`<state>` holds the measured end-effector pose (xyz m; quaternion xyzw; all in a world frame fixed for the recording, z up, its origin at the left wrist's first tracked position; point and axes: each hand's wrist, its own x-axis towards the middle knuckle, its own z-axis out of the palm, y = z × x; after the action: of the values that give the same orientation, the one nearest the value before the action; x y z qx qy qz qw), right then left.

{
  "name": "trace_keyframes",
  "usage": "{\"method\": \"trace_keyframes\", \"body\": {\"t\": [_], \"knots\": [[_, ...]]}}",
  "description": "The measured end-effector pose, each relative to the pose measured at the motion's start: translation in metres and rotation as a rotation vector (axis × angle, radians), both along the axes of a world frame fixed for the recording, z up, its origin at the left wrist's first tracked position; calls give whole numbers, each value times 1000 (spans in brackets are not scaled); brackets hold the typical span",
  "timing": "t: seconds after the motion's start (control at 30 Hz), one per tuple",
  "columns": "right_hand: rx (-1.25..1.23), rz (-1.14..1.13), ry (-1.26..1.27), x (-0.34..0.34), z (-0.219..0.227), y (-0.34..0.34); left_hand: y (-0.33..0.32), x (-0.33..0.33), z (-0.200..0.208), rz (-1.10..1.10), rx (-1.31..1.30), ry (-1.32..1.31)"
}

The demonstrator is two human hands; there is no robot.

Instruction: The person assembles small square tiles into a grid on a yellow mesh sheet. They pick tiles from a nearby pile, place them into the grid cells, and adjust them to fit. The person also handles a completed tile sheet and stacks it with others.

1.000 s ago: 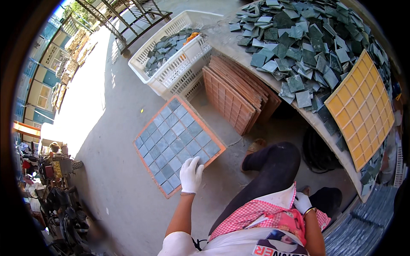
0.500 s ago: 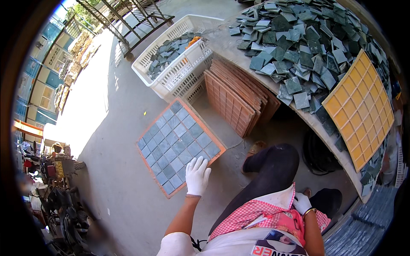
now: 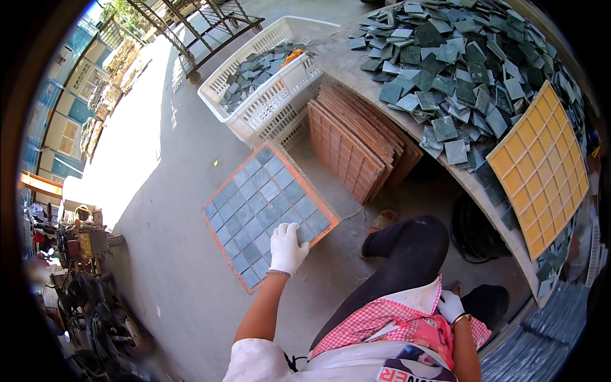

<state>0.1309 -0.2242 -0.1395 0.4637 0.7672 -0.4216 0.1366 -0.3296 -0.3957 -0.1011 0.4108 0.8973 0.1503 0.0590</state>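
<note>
The left hand (image 3: 288,249), loosely open and empty, has moved farther over the tiled tray (image 3: 329,223) near a white crate (image 3: 266,106) of loose tiles (image 3: 250,81). Whether the right hand (image 3: 450,306) grips anything is hidden.

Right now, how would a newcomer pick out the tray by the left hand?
Find the white crate holding loose tiles at upper centre. Below it, left of the red-brown trays standing on edge, is an orange-rimmed tray, the left hand at its near edge. Unlike those and the yellow tray, it is filled with rows of gray-blue tiles.
</note>
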Motion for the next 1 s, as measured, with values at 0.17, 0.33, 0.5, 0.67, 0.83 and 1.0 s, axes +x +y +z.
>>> {"method": "trace_keyframes", "body": {"t": [0.17, 0.33, 0.5, 0.67, 0.83, 1.0], "knots": [[-4, -2, 10, 0, -1, 0, 1, -3, 2, -44, 8, 52], [-14, -8, -56, -10, 13, 0, -3, -3, -5, -35, 12, -1], [-19, 0, -26, -7, 6, 1, 2, -4, 0, -14, -16, -1], [-6, -7, 21, -8, 6, -2, 4, -5, -1, -6, 28, -4], [-22, 2, 9, -11, 11, 2, 3, -10, 2, 4, 20, -55], [2, 2, 31, -5, 4, 0, 0, -17, 8, 6, 51, -246]]}}
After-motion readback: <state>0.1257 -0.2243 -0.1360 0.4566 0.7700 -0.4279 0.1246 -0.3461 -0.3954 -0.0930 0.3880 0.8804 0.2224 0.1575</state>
